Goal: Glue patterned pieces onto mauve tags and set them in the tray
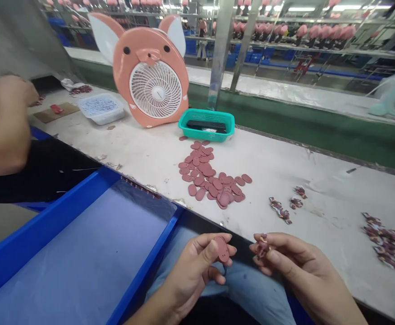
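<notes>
My left hand [197, 266] is closed in a pinch on a flat pink oval piece [222, 249], held over my lap just below the table edge. Close beside it, my right hand [292, 264] pinches a small dark pink and brown part [261, 246]. A pile of several like pink oval pieces [207, 176] lies on the white table [143, 153] beyond my hands. A few small brownish parts [280, 210] lie to the right of the pile, and several more [388, 246] sit near the right edge.
A blue bin [65, 253] stands at my left. A pink animal-shaped fan [152, 72], a teal basket [207, 124] and a clear plastic tray [101, 108] sit at the back. Another person's arm [4, 131] is at the far left.
</notes>
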### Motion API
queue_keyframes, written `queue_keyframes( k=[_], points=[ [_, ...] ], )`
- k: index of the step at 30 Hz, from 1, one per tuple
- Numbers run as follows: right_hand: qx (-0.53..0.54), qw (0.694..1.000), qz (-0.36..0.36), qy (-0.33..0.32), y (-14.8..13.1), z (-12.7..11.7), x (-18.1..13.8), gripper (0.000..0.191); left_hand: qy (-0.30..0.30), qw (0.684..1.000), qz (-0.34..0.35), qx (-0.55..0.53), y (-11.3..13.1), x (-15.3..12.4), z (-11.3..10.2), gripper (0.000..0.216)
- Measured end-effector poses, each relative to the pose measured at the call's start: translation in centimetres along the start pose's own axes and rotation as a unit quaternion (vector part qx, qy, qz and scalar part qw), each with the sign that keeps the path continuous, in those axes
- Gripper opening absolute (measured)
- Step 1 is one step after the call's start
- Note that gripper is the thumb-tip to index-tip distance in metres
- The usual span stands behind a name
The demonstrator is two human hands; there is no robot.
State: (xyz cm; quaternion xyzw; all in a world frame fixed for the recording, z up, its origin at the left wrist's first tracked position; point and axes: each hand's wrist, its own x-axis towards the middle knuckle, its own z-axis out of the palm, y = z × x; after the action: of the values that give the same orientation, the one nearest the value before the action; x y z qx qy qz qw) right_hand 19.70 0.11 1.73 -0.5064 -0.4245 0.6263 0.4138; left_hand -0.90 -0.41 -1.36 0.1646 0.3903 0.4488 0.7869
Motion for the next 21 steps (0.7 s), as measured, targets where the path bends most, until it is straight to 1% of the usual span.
queue_keyframes(
  k=[2, 3, 6, 8, 12, 15, 18, 21],
  points=[
    [-0.045, 0.997, -0.053, -0.035, -0.3, 0.1, -0.2, 0.012, 0.002, 1.000, -0.006, 0.008, 0.0, -0.1, 0.1, 0.042],
    [-0.067, 0.994, -0.085, -0.033, -0.6, 0.3, -0.3, 0.011, 0.005, 1.000, -0.011, 0.013, 0.1, -0.1, 0.2, 0.042],
    [-0.129, 0.975, -0.180, 0.001, -1.2, 1.0, -0.5, 0.012, 0.011, 0.999, -0.031, 0.031, 0.3, -0.2, 0.5, 0.043],
    [-0.163, 0.962, -0.218, 0.013, -1.5, 1.5, -0.7, 0.014, 0.007, 0.998, -0.039, 0.041, 0.5, -0.3, 0.7, 0.043],
    [-0.211, 0.942, -0.261, 0.017, -1.9, 2.0, -0.9, 0.016, -0.009, 0.997, -0.056, 0.044, 0.6, -0.2, 1.0, 0.042],
    [-0.241, 0.925, -0.295, 0.002, -1.9, 2.1, -0.9, 0.017, -0.029, 0.997, -0.061, 0.046, 0.6, 0.0, 1.0, 0.041],
    [-0.262, 0.915, -0.308, -0.004, -1.8, 2.2, -0.6, 0.017, -0.058, 0.995, -0.058, 0.053, 0.6, 0.2, 1.0, 0.040],
    [-0.282, 0.907, -0.311, 0.000, -1.7, 2.3, -0.4, 0.016, -0.060, 0.995, -0.058, 0.056, 0.6, 0.4, 1.1, 0.043]
  ],
)
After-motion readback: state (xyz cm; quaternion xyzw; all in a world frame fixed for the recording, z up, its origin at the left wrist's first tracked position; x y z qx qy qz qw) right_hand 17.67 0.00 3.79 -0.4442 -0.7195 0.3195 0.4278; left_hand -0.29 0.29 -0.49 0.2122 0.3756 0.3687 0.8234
